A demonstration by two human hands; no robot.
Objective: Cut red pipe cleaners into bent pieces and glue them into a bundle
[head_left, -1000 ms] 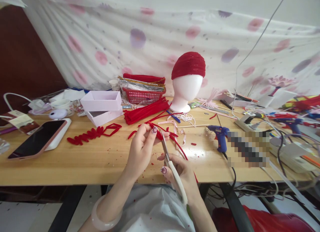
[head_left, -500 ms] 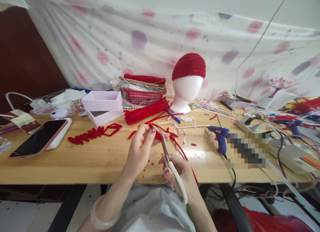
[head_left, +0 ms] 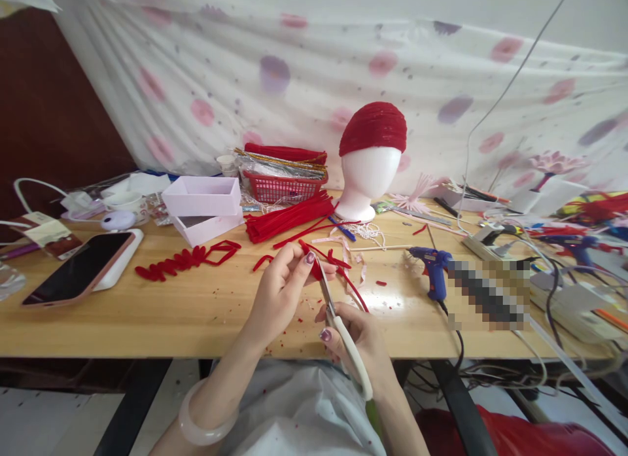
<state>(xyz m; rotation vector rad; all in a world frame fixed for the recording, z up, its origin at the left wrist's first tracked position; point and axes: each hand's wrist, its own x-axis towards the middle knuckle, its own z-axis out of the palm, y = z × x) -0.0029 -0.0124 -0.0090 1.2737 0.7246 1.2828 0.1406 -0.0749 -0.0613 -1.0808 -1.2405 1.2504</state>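
Note:
My left hand (head_left: 282, 289) pinches a red pipe-cleaner piece (head_left: 314, 265) above the wooden table (head_left: 147, 312). My right hand (head_left: 360, 341) grips white-handled scissors (head_left: 343, 332), their blades pointing up at the red piece just beside my left fingers. A long red strand (head_left: 356, 292) trails from the piece toward my right hand. A white bangle (head_left: 196, 423) sits on my left wrist.
A shaped red pipe-cleaner chain (head_left: 186, 260) lies left of my hands. Behind stand a bundle of red pipe cleaners (head_left: 289, 217), a red basket (head_left: 282, 188), pink boxes (head_left: 203, 207) and a foam head with a red cap (head_left: 370, 158). A phone (head_left: 78, 266) lies far left, a blue glue gun (head_left: 432, 266) and cables right.
The view shifted slightly. My hands stayed close together, with the scissor blades still at the red piece and my left fingers re-gripping it a little.

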